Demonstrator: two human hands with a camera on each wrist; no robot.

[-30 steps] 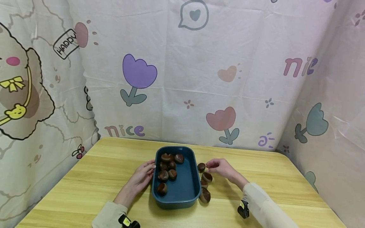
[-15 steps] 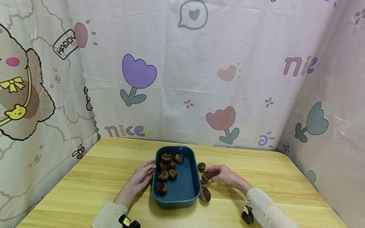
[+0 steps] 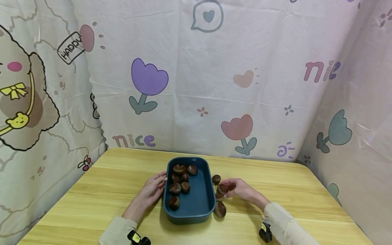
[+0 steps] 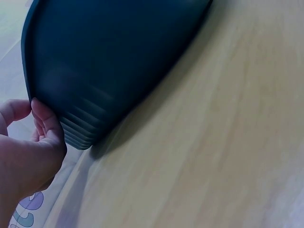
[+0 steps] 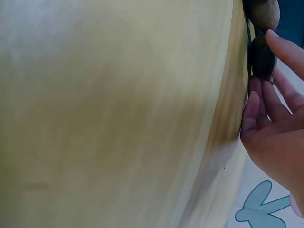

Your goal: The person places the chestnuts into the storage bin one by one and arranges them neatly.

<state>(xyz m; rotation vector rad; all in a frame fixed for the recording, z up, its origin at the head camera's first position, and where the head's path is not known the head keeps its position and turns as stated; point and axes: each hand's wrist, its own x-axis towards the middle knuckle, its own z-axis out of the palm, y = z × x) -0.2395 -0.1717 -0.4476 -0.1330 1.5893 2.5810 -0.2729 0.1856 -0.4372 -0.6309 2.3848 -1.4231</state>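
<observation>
A dark blue rectangular tub (image 3: 199, 200) stands on the table with several brown chestnuts (image 3: 175, 189) in its left half. At the tub's left side, my left hand (image 3: 151, 190) holds the rim; the left wrist view shows thumb and fingertip pinching the edge. To the right of the tub, my right hand (image 3: 242, 190) has its thumb and fingers around a chestnut (image 5: 262, 57). Close by, against the tub's right wall, lie another chestnut (image 3: 216, 179) farther back, one partly hidden (image 3: 218, 197), and a larger one (image 3: 220, 209) nearest the front.
The wooden table (image 3: 122, 170) carries the tub and loose chestnuts. Behind it hangs a printed cloth (image 3: 196, 85) with flowers and words, and more cloth closes in both sides. A small black device (image 3: 265, 232) is strapped at each sleeve cuff.
My right hand has come a little toward the front, from beside the rear loose chestnut to the one before it, and its fingers now grip that chestnut. The left hand and tub stay put.
</observation>
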